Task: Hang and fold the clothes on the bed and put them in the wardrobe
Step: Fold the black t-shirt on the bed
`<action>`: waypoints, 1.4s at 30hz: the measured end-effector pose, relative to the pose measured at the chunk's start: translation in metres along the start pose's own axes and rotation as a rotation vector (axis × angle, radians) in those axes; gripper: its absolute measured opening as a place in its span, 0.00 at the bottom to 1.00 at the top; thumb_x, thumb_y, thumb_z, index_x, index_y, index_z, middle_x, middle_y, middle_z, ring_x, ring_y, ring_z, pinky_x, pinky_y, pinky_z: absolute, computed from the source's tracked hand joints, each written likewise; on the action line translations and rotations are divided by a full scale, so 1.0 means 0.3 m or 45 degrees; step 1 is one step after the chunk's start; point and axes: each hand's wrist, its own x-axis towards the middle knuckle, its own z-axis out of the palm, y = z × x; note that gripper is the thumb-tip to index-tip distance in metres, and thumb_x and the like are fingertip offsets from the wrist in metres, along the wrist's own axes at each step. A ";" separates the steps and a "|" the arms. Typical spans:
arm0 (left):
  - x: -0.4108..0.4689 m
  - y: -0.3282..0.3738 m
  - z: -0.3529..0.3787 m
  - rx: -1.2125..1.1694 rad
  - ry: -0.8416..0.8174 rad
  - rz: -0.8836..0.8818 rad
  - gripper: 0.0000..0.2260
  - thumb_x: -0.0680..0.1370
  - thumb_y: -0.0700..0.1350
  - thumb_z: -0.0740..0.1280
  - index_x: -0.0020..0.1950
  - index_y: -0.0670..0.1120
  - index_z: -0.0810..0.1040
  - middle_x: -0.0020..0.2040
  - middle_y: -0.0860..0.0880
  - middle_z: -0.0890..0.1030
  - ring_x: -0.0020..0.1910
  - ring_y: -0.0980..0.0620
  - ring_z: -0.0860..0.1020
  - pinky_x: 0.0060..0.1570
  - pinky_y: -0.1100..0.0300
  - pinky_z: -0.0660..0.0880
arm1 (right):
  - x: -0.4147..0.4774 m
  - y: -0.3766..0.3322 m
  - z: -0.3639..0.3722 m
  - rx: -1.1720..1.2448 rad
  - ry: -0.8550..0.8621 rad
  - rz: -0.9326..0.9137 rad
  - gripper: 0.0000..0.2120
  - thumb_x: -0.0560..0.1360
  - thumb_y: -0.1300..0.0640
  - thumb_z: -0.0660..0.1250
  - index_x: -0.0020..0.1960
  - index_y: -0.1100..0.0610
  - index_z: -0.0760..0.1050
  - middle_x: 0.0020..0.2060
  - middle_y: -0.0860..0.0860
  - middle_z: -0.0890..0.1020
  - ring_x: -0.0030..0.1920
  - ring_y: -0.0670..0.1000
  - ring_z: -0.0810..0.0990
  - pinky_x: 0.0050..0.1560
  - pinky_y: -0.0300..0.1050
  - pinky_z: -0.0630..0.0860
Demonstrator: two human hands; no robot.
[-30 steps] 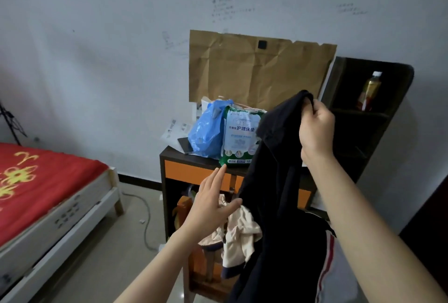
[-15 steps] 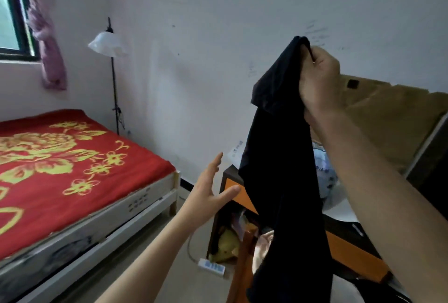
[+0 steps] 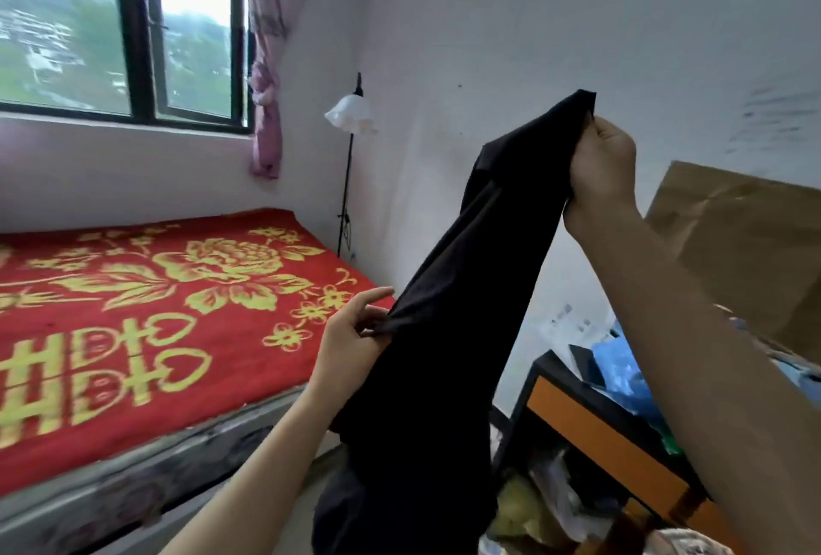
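Both hands hold one black garment (image 3: 444,354), raised in the air to the right of the bed (image 3: 146,319); its lower end runs out of the bottom edge of the view. Right hand (image 3: 599,168), upper right: fingers curled tightly round the garment's top end, high before the white wall. Left hand (image 3: 351,341), lower and nearer the bed: thumb and fingers pinch a fold at the cloth's left edge, forefinger stretched out above it. Between the two grips the cloth runs taut on a slant, then hangs down beside the left forearm. Bed: red cover with a yellow flower pattern, below the window (image 3: 120,25). Pink curtain (image 3: 266,65): tied back at the window's right side. Lamp (image 3: 351,114): white shade, in the corner beyond the bed. Lower right: dark cabinet (image 3: 591,425) with an orange front; its tabletop (image 3: 562,379) carries a blue plastic bag (image 3: 622,372), with a brown paper sheet (image 3: 746,252) against the wall behind.
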 end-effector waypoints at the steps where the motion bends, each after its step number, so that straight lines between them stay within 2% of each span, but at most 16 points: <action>1: 0.012 -0.015 -0.077 0.028 0.059 -0.010 0.22 0.69 0.24 0.67 0.56 0.46 0.78 0.42 0.46 0.82 0.39 0.55 0.80 0.44 0.61 0.76 | -0.006 0.039 0.043 0.009 -0.004 0.040 0.22 0.80 0.55 0.59 0.29 0.53 0.59 0.19 0.41 0.62 0.24 0.43 0.61 0.25 0.35 0.60; 3: 0.026 -0.040 -0.216 0.075 0.144 -0.030 0.19 0.69 0.25 0.67 0.53 0.44 0.80 0.38 0.51 0.82 0.36 0.61 0.79 0.38 0.69 0.74 | -0.019 0.116 0.107 -0.006 -0.005 0.133 0.21 0.80 0.54 0.60 0.29 0.53 0.59 0.21 0.43 0.62 0.25 0.43 0.60 0.25 0.35 0.58; 4: 0.028 -0.052 -0.282 0.102 0.183 -0.038 0.18 0.70 0.26 0.67 0.50 0.46 0.81 0.36 0.53 0.83 0.35 0.62 0.80 0.36 0.71 0.74 | -0.026 0.158 0.141 -0.022 -0.004 0.188 0.21 0.80 0.55 0.60 0.29 0.53 0.59 0.22 0.44 0.62 0.26 0.44 0.60 0.26 0.37 0.58; 7: 0.020 -0.075 -0.446 0.194 0.301 -0.053 0.21 0.70 0.27 0.67 0.40 0.56 0.80 0.37 0.59 0.83 0.36 0.63 0.80 0.34 0.72 0.73 | -0.050 0.298 0.229 -0.076 0.002 0.337 0.20 0.78 0.58 0.59 0.29 0.53 0.58 0.26 0.47 0.61 0.27 0.46 0.59 0.27 0.39 0.56; 10: 0.017 -0.095 -0.601 0.249 0.401 -0.079 0.22 0.69 0.28 0.68 0.38 0.58 0.80 0.37 0.60 0.83 0.36 0.62 0.80 0.34 0.72 0.73 | -0.086 0.445 0.343 -0.105 -0.045 0.461 0.21 0.78 0.59 0.58 0.29 0.54 0.57 0.23 0.46 0.60 0.26 0.46 0.58 0.23 0.36 0.55; 14: 0.024 -0.146 -0.741 0.316 0.497 -0.129 0.21 0.70 0.28 0.68 0.40 0.57 0.80 0.37 0.60 0.83 0.36 0.63 0.80 0.34 0.71 0.74 | -0.109 0.613 0.467 -0.162 -0.098 0.575 0.21 0.79 0.58 0.59 0.29 0.54 0.58 0.25 0.48 0.61 0.23 0.45 0.60 0.21 0.35 0.56; 17: 0.044 -0.186 -0.805 0.344 0.548 -0.167 0.20 0.70 0.28 0.68 0.40 0.56 0.80 0.36 0.59 0.83 0.35 0.63 0.80 0.33 0.72 0.74 | -0.094 0.718 0.555 -0.164 -0.160 0.615 0.21 0.80 0.57 0.60 0.29 0.54 0.59 0.19 0.44 0.63 0.18 0.41 0.60 0.19 0.33 0.56; 19: 0.079 -0.215 -0.848 0.386 0.587 -0.186 0.20 0.70 0.28 0.68 0.40 0.55 0.80 0.36 0.56 0.82 0.35 0.63 0.79 0.33 0.72 0.73 | -0.067 0.788 0.628 -0.156 -0.219 0.635 0.20 0.80 0.56 0.60 0.30 0.55 0.60 0.19 0.44 0.64 0.21 0.42 0.62 0.20 0.33 0.57; 22: 0.157 -0.240 -0.910 0.448 0.627 -0.196 0.19 0.70 0.29 0.68 0.41 0.55 0.80 0.38 0.57 0.82 0.35 0.63 0.79 0.33 0.71 0.74 | -0.018 0.879 0.744 -0.108 -0.300 0.657 0.18 0.80 0.56 0.60 0.31 0.55 0.63 0.27 0.48 0.64 0.27 0.47 0.63 0.27 0.40 0.60; 27: 0.384 -0.276 -1.043 0.639 0.738 -0.098 0.16 0.68 0.28 0.68 0.43 0.49 0.82 0.39 0.57 0.81 0.36 0.64 0.79 0.36 0.75 0.72 | 0.118 1.043 1.002 0.064 -0.406 0.651 0.16 0.80 0.55 0.60 0.33 0.55 0.69 0.26 0.47 0.69 0.26 0.45 0.67 0.27 0.39 0.64; 30: 0.550 -0.261 -1.135 0.725 0.835 -0.023 0.18 0.68 0.26 0.66 0.41 0.51 0.80 0.38 0.56 0.80 0.35 0.64 0.78 0.36 0.77 0.70 | 0.212 1.112 1.173 0.183 -0.481 0.657 0.16 0.79 0.55 0.61 0.33 0.55 0.68 0.27 0.47 0.69 0.29 0.45 0.66 0.29 0.42 0.63; 34: 0.724 -0.237 -1.255 0.834 0.969 0.086 0.16 0.68 0.24 0.64 0.48 0.40 0.81 0.35 0.58 0.79 0.32 0.71 0.76 0.36 0.78 0.69 | 0.323 1.165 1.380 0.299 -0.565 0.608 0.14 0.77 0.55 0.65 0.32 0.53 0.71 0.24 0.44 0.72 0.28 0.43 0.69 0.28 0.39 0.66; 36: 0.778 -0.252 -1.303 0.865 1.029 0.103 0.18 0.68 0.24 0.64 0.48 0.44 0.80 0.31 0.63 0.80 0.34 0.72 0.76 0.37 0.78 0.69 | 0.365 1.203 1.473 0.309 -0.609 0.571 0.13 0.76 0.54 0.65 0.33 0.52 0.72 0.24 0.43 0.74 0.27 0.42 0.70 0.27 0.37 0.67; 39: 0.803 -0.313 -1.361 0.930 1.042 0.049 0.20 0.68 0.24 0.64 0.46 0.48 0.79 0.32 0.69 0.79 0.34 0.71 0.76 0.37 0.78 0.70 | 0.364 1.299 1.572 0.305 -0.636 0.599 0.12 0.76 0.56 0.65 0.34 0.53 0.72 0.27 0.45 0.74 0.27 0.41 0.70 0.26 0.36 0.67; 42: 0.798 -0.443 -1.428 1.000 1.027 -0.088 0.18 0.67 0.24 0.63 0.45 0.44 0.81 0.32 0.63 0.79 0.34 0.71 0.76 0.36 0.78 0.69 | 0.300 1.457 1.638 0.189 -0.672 0.696 0.11 0.76 0.60 0.65 0.35 0.54 0.71 0.26 0.47 0.72 0.22 0.38 0.69 0.23 0.33 0.64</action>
